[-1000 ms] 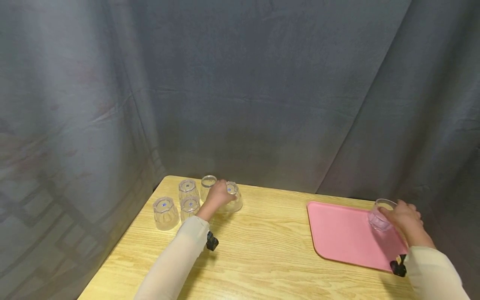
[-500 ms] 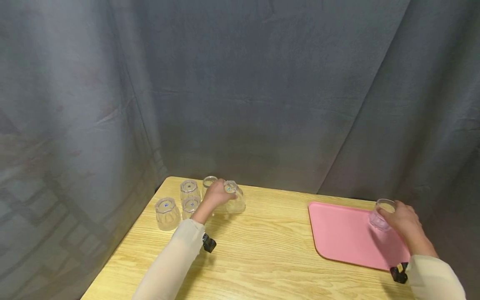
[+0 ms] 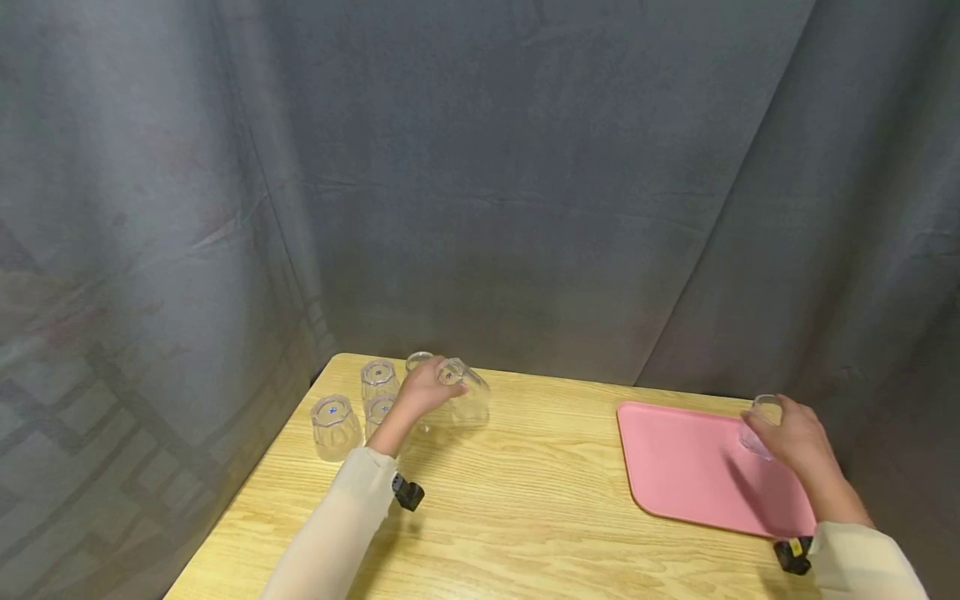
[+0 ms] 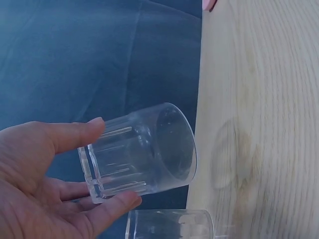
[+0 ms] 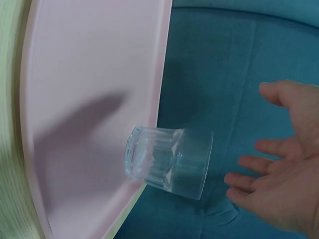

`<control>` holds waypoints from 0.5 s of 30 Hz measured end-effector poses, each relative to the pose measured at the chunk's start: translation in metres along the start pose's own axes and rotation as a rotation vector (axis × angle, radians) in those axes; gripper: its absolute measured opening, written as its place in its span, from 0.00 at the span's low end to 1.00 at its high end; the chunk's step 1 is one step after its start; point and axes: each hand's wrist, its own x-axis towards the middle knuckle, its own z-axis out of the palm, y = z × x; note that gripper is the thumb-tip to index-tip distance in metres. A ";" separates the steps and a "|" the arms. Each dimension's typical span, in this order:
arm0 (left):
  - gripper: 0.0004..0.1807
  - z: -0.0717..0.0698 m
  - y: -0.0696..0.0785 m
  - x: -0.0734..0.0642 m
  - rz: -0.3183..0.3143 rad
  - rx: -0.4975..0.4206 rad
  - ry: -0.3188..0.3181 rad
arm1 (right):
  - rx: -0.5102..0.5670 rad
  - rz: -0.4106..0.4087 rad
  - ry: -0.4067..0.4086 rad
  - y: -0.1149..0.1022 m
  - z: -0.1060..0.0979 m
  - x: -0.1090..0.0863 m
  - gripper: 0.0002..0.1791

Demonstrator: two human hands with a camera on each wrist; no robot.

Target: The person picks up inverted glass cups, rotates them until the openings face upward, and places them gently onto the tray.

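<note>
Head view: the left sleeve point(image 3: 330, 529) and right sleeve point(image 3: 866, 558) lie nearest, extended over the wood-grain surface point(image 3: 547, 533). Beyond, on the right, sits a pink tray point(image 3: 682, 450). A standing tumbler point(image 5: 167, 159), clear and faceted, is on it mouth up, near the far right corner. Judged rigid, light and smooth enough to slip; glass or plastic cannot be told, so treat as fragile. Best hold: the side walls, below the rim.

The right grip point(image 5: 289, 169) is released: fingers and thumb spread, a visible gap to the rim.

On the left, base-up tumblers point(image 3: 334, 429) form a cluster; one at the back point(image 3: 417, 360) is too covered to judge. Beside them is a tilted tumbler point(image 4: 144, 149), mouth turned down and away from the palm. Its ribbed base end should offer better purchase. The left grip point(image 3: 422, 390) grasps it there, spread to the base's width, thumb opposing fingers. Rim contact with the surface: unconfirmed.

Farthest, a grey curtain point(image 3: 495, 183) hangs behind.
</note>
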 end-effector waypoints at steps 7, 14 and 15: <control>0.46 -0.006 -0.002 -0.009 -0.072 -0.183 -0.056 | 0.037 0.008 0.064 -0.013 0.010 -0.007 0.47; 0.45 -0.008 -0.003 -0.018 -0.090 -0.255 -0.081 | 0.039 -0.100 0.107 -0.024 0.021 -0.018 0.46; 0.45 -0.008 -0.004 -0.019 -0.092 -0.264 -0.082 | 0.035 -0.119 0.115 -0.026 0.022 -0.019 0.45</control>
